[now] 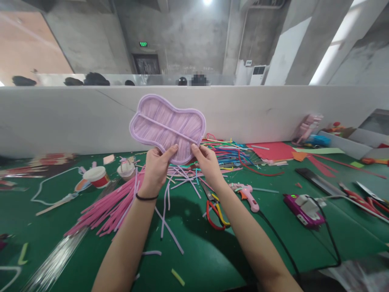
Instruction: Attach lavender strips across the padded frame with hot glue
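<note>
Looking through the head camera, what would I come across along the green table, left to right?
White-and-red tub → lilac panel, held up between left hand and right hand → pink glue gun → purple power block → red-handled tools.

The pink plastic glue gun (pixel 251 199) lies on the green tabletop (pixel 206 251). Right of it sits the purple box-shaped power socket (pixel 299 213); left of it, the metal scissors with red and yellow handles (pixel 217 207); farther left, the bundle of thin pink sticks (pixel 112 202), then the round red-and-white tub (pixel 99 177). Behind it lie the multicoloured thin sticks (pixel 226 154) and, rightward, the flat red sheet (pixel 272 151); farthest back stands the long white partition (pixel 258 113).
</note>
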`<state>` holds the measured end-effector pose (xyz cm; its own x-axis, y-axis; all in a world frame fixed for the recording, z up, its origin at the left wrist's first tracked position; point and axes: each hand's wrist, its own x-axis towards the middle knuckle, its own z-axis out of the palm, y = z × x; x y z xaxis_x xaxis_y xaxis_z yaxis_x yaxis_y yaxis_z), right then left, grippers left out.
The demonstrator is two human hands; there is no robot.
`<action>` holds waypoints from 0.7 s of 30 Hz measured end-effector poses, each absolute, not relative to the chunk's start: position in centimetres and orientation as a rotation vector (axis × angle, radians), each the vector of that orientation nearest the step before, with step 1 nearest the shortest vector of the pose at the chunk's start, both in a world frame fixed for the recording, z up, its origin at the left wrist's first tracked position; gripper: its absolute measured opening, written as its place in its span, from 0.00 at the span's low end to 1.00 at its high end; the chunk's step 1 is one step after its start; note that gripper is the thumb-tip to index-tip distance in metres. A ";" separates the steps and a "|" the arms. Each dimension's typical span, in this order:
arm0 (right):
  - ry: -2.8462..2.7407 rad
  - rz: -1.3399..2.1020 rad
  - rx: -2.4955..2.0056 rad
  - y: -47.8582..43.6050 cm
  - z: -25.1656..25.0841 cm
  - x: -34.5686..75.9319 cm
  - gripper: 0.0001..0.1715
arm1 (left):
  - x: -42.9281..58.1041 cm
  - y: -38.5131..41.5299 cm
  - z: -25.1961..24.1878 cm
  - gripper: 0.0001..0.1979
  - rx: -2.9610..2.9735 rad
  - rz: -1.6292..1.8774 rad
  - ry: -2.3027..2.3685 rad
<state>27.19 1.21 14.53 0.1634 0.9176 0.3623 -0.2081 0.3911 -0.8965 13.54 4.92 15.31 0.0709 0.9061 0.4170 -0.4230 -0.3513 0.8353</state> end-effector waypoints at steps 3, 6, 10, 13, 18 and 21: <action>-1.113 0.849 -0.829 1.2 14.6 27.5 0.24 | 13.3 5.1 15.2 0.15 1.261 1.536 0.559; -1.126 0.778 -0.829 0.9 14.7 27.3 0.24 | 13.3 4.8 15.4 0.14 1.255 1.515 0.542; -1.150 0.665 -0.842 0.4 14.7 26.6 0.24 | 13.5 4.0 15.9 0.16 1.266 1.502 0.562; -1.187 0.623 -0.883 0.3 14.6 26.6 0.24 | 13.5 3.5 16.2 0.17 1.297 1.511 0.589; -1.256 0.616 -0.959 0.3 14.8 27.3 0.25 | 13.1 3.3 16.6 0.15 1.343 1.519 0.600; -1.280 0.503 -1.015 0.2 15.0 27.6 0.25 | 13.0 3.2 16.8 0.17 1.367 1.522 0.608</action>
